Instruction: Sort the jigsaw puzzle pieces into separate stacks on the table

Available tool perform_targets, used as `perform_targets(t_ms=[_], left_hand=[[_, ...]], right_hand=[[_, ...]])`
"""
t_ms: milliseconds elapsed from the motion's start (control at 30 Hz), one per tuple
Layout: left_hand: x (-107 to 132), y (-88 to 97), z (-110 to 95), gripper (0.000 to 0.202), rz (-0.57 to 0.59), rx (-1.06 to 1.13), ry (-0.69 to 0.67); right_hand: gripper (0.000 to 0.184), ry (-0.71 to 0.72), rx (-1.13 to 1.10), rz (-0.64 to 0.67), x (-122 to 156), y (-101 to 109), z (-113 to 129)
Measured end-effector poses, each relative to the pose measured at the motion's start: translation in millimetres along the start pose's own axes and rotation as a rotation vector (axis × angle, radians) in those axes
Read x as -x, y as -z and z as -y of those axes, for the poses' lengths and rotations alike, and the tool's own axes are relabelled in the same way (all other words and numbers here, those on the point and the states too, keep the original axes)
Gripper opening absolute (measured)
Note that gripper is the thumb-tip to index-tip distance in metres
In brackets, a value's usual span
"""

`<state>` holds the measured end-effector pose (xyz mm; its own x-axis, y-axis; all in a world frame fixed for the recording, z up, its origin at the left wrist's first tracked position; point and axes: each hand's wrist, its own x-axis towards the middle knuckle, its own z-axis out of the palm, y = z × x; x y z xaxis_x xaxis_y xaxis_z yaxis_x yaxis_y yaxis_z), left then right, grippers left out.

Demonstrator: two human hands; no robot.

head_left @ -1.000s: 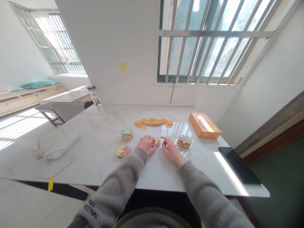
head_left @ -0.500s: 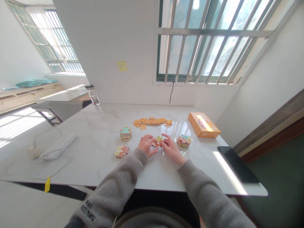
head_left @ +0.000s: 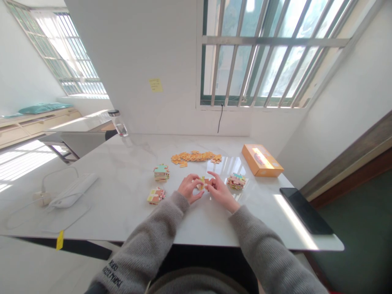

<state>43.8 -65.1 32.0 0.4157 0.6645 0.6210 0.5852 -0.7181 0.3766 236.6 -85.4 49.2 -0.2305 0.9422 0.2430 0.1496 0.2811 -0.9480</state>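
Between my two hands are small jigsaw puzzle pieces (head_left: 203, 183), yellow-green and orange-brown on their faces. My left hand (head_left: 190, 188) pinches them from the left, its thumb low and its fingers curled over the edge. From the right, my right hand (head_left: 219, 190) grips them between thumb and fingers, the index finger raised. Exactly how many pieces are held is hidden by the fingers. Left of my left hand stand a green-topped stack of puzzle pieces (head_left: 161, 172) and a lower pink-and-yellow stack (head_left: 156, 195). Another stack (head_left: 236, 181) sits just right of my right hand.
A long heap of orange puzzle pieces (head_left: 196, 157) lies beyond my hands. An orange box (head_left: 262, 160) and a black tablet-like slab (head_left: 306, 210) are on the right. A white power strip (head_left: 74, 190) with cables lies left; a bottle (head_left: 118, 123) stands at the table's far left corner.
The pieces between my fingers have turned slightly, with the yellow-green part now more upright. Both hands keep nearly the same place; the whole view has shifted a little.
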Motion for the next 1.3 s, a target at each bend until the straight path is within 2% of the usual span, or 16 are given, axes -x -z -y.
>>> perform_targets(t_ms=[100,200,300,400,500,633,833,1000,1133,1200,1300], left_hand=[[-1,3.4,-3,0.026,-0.019,-0.003,0.009],[0,7.0,-8,0.020,0.019,0.039,-0.036],[0,8.8,-12,0.021,-0.004,0.069,-0.082],[1,8.2,-13,0.037,0.027,0.063,-0.123],[1,5.2,-12,0.039,0.087,0.061,-0.137],[1,2.2,-11,0.030,0.046,0.075,-0.152],[-1,11.9,-14,0.025,-0.090,0.042,-0.059],[-3,36.5,-24,0.024,-0.209,0.007,-0.014],[-3,74.0,-29,0.018,-0.281,0.000,0.040],[-3,94.9,-18,0.016,-0.286,-0.048,0.076],[-3,120.8,21,0.013,-0.245,-0.141,0.131]], right_hand=[[0.057,-0.009,0.019,-0.005,-1,0,-2],[0.055,-0.001,0.063,-0.091,-2,4,-2],[0.052,0.032,0.127,-0.139,-2,9,-1],[0.054,0.062,0.162,-0.092,-1,10,-1],[0.056,0.075,0.136,-0.025,0,7,-2],[0.054,0.075,0.115,0.010,0,5,-4],[0.052,0.069,0.183,-0.138,-2,9,-4],[0.052,0.067,0.249,-0.144,-1,8,-5],[0.053,0.077,0.320,-0.100,2,6,-5],[0.053,0.096,0.342,-0.084,2,5,-6],[0.054,0.135,0.369,-0.063,3,5,-8]])
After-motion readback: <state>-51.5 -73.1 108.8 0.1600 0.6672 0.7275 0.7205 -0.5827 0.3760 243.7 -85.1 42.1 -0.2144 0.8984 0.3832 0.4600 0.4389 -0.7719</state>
